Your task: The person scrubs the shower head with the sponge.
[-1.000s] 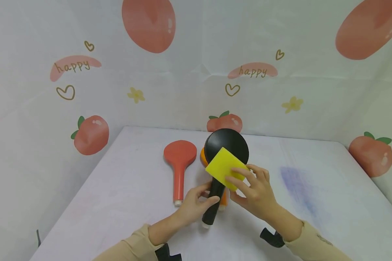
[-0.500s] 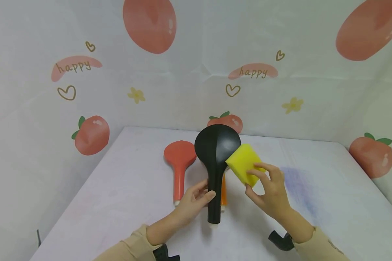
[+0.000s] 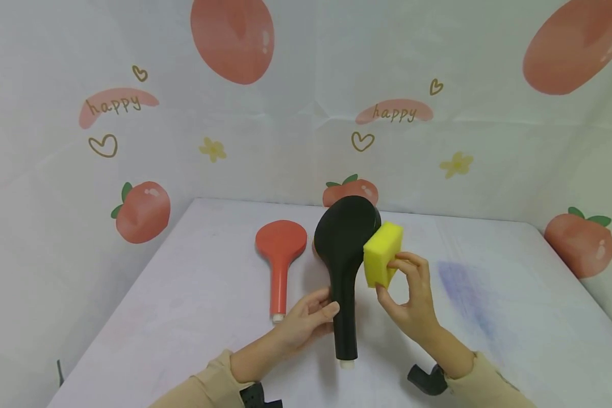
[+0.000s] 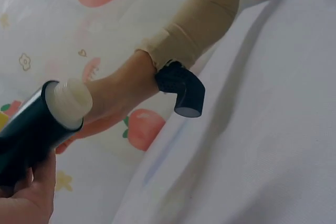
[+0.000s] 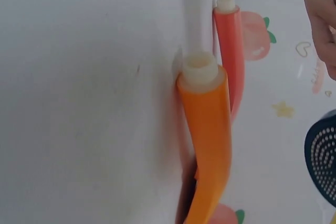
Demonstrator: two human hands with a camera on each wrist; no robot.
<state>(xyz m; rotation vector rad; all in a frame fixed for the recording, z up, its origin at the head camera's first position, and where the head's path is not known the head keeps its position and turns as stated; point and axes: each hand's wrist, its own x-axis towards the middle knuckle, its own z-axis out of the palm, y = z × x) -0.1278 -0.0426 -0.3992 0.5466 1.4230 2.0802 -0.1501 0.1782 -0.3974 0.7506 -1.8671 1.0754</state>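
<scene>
My left hand (image 3: pixel 306 320) grips the handle of a black shower head (image 3: pixel 344 241), held nearly upright above the table with its white threaded end down. In the right wrist view the dotted spray face of the black shower head (image 5: pixel 323 153) shows at the right edge. My right hand (image 3: pixel 413 297) pinches a yellow sponge (image 3: pixel 379 255) between thumb and fingers, at the right rim of the head. Whether the sponge presses on it is hard to tell. Most of the left fingers are hidden behind the handle.
A red shower head (image 3: pixel 280 249) lies on the white table (image 3: pixel 199 294) left of the hands. Behind the black one lies an orange shower head (image 5: pixel 207 124), almost hidden in the head view. A white printed cloth (image 3: pixel 265 119) hangs behind the table.
The black shower head has turned in my left hand, from leaning right to nearly upright. My right hand has brought the sponge from the front of the head to its right side.
</scene>
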